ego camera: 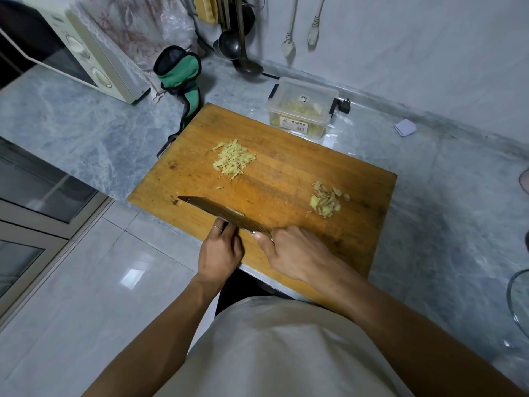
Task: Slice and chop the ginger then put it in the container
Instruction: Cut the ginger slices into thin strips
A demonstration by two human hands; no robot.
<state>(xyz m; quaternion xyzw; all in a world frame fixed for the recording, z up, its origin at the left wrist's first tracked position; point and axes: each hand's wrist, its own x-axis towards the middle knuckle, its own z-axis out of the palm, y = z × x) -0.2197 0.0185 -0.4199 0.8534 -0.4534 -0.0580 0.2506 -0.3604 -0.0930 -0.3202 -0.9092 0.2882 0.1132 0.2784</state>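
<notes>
A wooden cutting board (286,173) lies on the marble counter. A pile of shredded ginger (233,160) sits on its far left part. A smaller heap of ginger slices and scraps (325,200) lies toward its right. My right hand (289,253) grips the handle of a cleaver (211,207), whose blade points left over the board's near edge with a few ginger bits stuck to it. My left hand (221,247) touches the blade's near side with its fingertips. Behind the board stands a clear plastic container (300,110) with chopped ginger inside.
A microwave (86,53) stands at the far left, with a green oven mitt (179,73) beside it. Ladles (243,53) hang at the back wall. A black plug (343,106) lies by the container, folded paper (405,128) further right. A glass bowl rim (512,296) shows at the right edge.
</notes>
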